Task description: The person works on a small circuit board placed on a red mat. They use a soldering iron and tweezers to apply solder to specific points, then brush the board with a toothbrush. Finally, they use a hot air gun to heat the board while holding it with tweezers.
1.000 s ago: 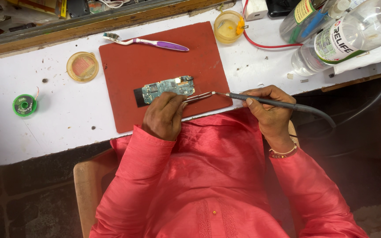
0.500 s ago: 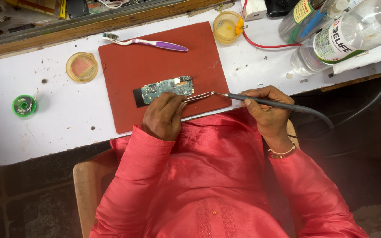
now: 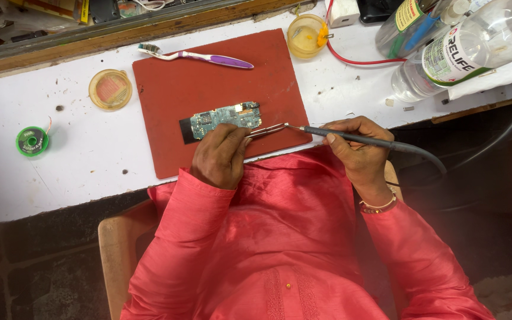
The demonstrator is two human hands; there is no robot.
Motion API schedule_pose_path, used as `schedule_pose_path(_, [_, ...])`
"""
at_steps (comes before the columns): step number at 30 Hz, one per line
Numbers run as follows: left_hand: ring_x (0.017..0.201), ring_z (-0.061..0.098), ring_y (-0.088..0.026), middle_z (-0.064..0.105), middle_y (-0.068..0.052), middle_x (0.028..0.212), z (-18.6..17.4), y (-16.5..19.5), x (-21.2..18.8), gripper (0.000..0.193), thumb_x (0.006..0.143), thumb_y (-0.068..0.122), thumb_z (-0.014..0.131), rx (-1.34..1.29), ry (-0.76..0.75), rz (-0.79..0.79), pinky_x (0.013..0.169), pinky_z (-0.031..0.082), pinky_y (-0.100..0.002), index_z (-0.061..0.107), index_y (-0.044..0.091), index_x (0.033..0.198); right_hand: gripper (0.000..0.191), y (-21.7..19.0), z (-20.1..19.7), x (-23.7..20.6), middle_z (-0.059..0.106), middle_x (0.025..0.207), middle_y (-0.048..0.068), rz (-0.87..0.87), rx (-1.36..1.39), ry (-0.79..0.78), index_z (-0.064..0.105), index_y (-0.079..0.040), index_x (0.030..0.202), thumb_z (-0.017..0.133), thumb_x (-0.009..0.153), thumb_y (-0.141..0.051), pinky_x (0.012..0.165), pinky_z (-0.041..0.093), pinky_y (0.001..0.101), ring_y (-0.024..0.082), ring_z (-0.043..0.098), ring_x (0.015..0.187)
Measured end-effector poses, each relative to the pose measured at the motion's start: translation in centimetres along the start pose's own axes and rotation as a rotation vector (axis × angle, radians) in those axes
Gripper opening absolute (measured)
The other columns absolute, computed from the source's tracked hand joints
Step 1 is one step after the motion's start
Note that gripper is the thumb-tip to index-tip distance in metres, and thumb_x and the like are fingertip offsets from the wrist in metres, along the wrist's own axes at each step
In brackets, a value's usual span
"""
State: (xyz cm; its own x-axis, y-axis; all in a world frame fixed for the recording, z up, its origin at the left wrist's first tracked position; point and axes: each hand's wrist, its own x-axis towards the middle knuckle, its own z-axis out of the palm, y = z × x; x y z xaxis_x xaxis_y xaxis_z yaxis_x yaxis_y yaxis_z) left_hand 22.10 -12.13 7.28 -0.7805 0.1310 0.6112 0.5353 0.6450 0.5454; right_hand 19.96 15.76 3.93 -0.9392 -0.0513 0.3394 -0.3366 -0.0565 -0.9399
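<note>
green circuit board [image 3: 223, 118] flat on red mat [image 3: 208, 77]

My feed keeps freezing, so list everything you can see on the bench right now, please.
circuit board: one, green, on the mat's middle.
mat: one, red, on the white bench top.
tweezers: one, metal, in the left hand, at the board's right end.
soldering iron: one, dark grey, in the right hand, tip at the tweezers.
toothbrush: one, purple and white, mat's far edge.
round tin: one, yellowish, left of mat.
solder wick spool: one, green, far left.
small cup: one, yellow, behind mat.
bottles: at least two, clear, far right.
left hand; right hand.
</note>
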Motion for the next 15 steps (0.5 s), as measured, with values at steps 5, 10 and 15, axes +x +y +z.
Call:
schedule_pose_path(5, [0.085,0.065,-0.028,0.065,-0.012,0.100,0.06,0.05,0.11,0.016,0.094,0.001,0.074,-0.005,-0.003,-0.006,0.075,0.054,-0.038,0.070,-0.002,0.109,0.009,-0.16,-0.02,0.05,0.074,0.104,0.017,-0.005,0.017,0.018,0.063,0.005,0.103,0.071,0.100,0.003,0.085,0.062,0.0263,0.014,0.072,0.088])
schedule_pose_path(10, [0.085,0.065,-0.027,0.065,-0.011,0.100,0.13,0.12,0.19,0.016,0.094,0.000,0.074,-0.005,-0.011,-0.010,0.075,0.054,-0.038,0.070,-0.002,0.109,0.009,-0.26,-0.12,0.10,0.074,0.104,0.018,0.004,-0.001,0.005,0.063,0.006,0.104,0.071,0.099,0.003,0.084,0.061,0.0263,0.014,0.071,0.088])
schedule_pose_path(15, [0.085,0.065,-0.028,0.065,-0.012,0.100,0.12,0.15,0.25,0.017,0.093,0.000,0.074,-0.002,-0.008,-0.007,0.075,0.054,-0.038,0.070,-0.002,0.109,0.010,-0.27,-0.09,0.07,0.074,0.104,0.017,0.000,0.053,0.019,0.062,0.005,0.103,0.071,0.100,0.003,0.085,0.061,0.0262,0.013,0.071,0.089])
